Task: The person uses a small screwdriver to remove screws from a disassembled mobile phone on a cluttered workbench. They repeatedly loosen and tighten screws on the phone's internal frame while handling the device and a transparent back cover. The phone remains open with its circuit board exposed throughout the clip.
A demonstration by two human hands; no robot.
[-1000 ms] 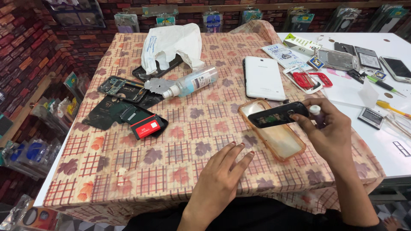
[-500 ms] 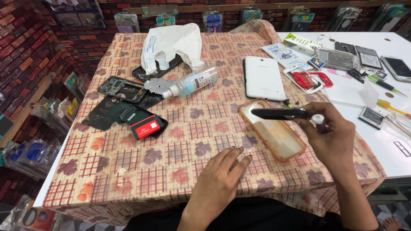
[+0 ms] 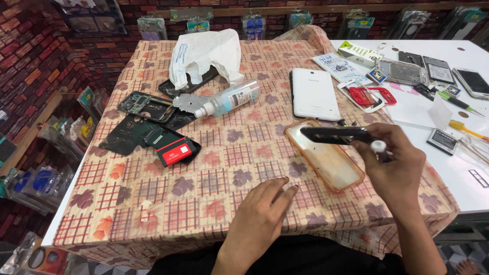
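Note:
My right hand (image 3: 395, 165) holds a dark, flat phone part (image 3: 336, 135) edge-on above a translucent orange phone case (image 3: 326, 158) lying on the cloth. A small white-capped vial (image 3: 378, 147) is pinched in the same hand. My left hand (image 3: 262, 214) rests flat on the patterned tablecloth (image 3: 214, 173), fingers together, holding nothing. A white tablet (image 3: 314, 93) lies face down just beyond the case.
Dismantled phone boards and a black part with a red battery (image 3: 173, 150) lie at left. A clear spray bottle (image 3: 229, 99) and white plastic bag (image 3: 204, 53) sit at the back. Phones, frames, batteries and tools cover the white table (image 3: 458, 168) on the right.
My right hand has turned the dark phone part from tilted to flat and edge-on, and shifted it slightly left over the orange case. The left hand has stayed on the cloth.

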